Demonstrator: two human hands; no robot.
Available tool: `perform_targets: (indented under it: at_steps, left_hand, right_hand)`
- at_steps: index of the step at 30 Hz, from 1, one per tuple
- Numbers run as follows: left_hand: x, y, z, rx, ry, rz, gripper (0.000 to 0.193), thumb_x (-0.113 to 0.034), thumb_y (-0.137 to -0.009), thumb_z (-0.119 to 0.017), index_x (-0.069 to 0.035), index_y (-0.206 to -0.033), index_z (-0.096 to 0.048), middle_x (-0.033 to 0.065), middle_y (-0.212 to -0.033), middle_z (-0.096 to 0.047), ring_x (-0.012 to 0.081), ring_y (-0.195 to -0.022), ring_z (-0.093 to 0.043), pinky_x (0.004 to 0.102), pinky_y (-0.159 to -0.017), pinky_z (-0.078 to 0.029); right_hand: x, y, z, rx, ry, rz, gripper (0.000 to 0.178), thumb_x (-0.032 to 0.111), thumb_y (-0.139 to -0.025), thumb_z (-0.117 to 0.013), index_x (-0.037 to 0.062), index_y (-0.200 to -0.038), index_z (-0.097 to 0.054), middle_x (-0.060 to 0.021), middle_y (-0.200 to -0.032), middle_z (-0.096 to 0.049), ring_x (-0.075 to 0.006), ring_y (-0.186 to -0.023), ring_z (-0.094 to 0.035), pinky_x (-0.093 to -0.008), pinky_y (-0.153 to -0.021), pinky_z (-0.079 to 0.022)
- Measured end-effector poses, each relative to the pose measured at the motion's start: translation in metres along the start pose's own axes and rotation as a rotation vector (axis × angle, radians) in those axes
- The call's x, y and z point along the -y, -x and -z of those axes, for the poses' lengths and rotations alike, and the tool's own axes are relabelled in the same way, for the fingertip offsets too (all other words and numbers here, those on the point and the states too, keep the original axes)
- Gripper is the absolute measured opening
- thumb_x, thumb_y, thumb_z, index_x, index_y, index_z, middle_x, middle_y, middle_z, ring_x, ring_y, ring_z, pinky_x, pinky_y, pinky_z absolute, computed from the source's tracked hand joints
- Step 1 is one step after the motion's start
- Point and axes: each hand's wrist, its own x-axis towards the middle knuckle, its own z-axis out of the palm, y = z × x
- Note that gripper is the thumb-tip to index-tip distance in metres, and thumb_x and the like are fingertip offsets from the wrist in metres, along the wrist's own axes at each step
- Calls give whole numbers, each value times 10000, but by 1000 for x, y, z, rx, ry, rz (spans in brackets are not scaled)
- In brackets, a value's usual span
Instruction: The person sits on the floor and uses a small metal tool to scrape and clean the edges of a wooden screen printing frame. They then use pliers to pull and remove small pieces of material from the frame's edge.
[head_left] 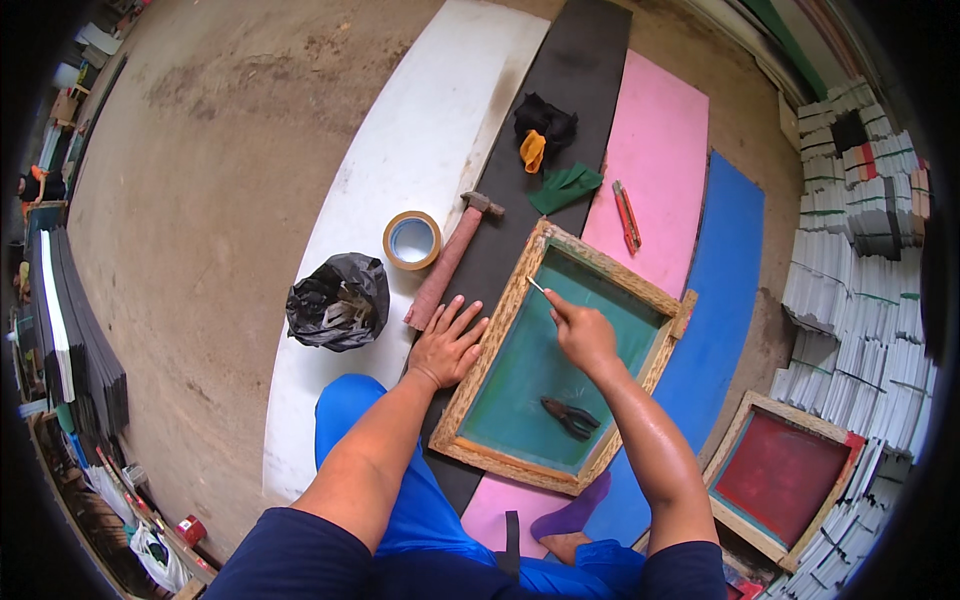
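Observation:
A wooden-framed printing screen with green mesh lies tilted across coloured sheets before me. My right hand is over its upper part, fingers pinching a thin pale stick whose tip points toward the frame's upper left bar; I cannot tell whether it touches. My left hand lies flat with fingers spread on the black sheet, beside the frame's left bar. Just above its fingertips is the wrapped handle of a hammer. Dark-handled pliers rest on the lower part of the mesh.
Left of the hammer are a tape roll and a black plastic bag. Beyond the frame lie green cloth, black cloth, orange cloth and a red cutter. A red screen and bundled stacks stand right.

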Motion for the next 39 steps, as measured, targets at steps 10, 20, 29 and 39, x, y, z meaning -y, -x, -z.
perform_targets:
  at_steps: [10,20,29,39]
  left_hand:
    - [-2,-3,3,-6,50,-2,505,-342,-993,-530,-156,-1457,-604,58,-1657,-384,316,-1571,-244,513,-1271,-216]
    - [-1,-3,2,-16,64,-6,502,-343,-993,-528,-156,-1452,-609,61,-1656,-386,315,-1570,-249,511,-1271,-213]
    - [-1,-3,2,0,2,0,502,-376,-1009,-514,-176,-1461,-600,47,-1666,-372,309,-1573,-242,502,-1275,-200]
    - [-3,-4,0,9,6,-4,500,-380,-1016,-517,-188,-1471,-595,41,-1670,-367,302,-1575,-236,496,-1277,-195]
  right_hand:
    - [-22,-3,-16,169,-926,-362,390,233,-1039,-641,135,-1417,-647,-34,-907,-732,-211,-734,-685,-396,-681,-549]
    - [1,21,-10,-172,56,-43,344,314,-1005,-626,336,-1344,-686,-162,-825,-713,-390,-772,-715,-532,-664,-571]
    - [37,19,7,-24,419,-83,492,188,-968,-572,299,-1445,-617,-187,-877,-712,-385,-740,-735,-513,-675,-602]
    - [-24,11,-31,-158,-205,44,405,221,-1003,-606,282,-1401,-653,-181,-984,-749,-405,-755,-727,-529,-686,-585]
